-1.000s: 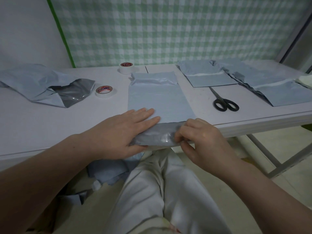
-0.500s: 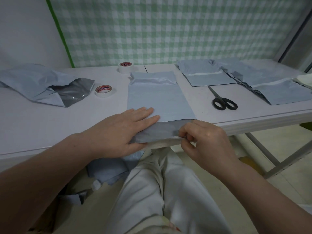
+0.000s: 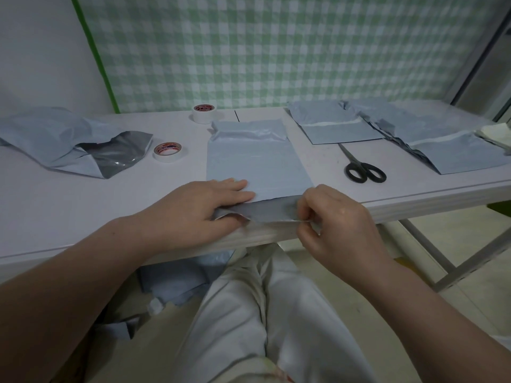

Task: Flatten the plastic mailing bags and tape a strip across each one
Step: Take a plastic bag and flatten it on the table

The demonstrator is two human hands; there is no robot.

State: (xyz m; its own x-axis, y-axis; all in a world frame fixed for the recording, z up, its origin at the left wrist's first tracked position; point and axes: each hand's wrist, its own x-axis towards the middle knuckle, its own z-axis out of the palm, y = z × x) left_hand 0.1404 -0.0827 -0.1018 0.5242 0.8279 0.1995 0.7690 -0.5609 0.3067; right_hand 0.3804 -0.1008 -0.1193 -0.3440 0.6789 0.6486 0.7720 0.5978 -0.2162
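The bag [image 3: 257, 161] lies flat in the middle of the bench [image 3: 69, 205]. Its long axis runs from the near edge toward the far wall, the far end is puckered, and the near end is turned up as a dark grey flap [image 3: 273, 210] at the bench's near edge. The left hand [image 3: 199, 214] rests on the bag's near left corner, fingers straight and close together, pressing it down. Its thumb sits lower at the flap's left end, and whether it is under the plastic cannot be told. The right hand [image 3: 331, 219] pinches the flap's right end between thumb and curled fingers, just over the bench's edge. The flap thus spans crosswise between the two hands, at right angles to the bag's length, and the rest of the bag stretches away from them. The step looks like smoothing that near end before taping. The tape roll [image 3: 167, 152] lies left of the bag, closer to the left hand, and the scissors [image 3: 362, 168] lie to the right, closer to the right hand.
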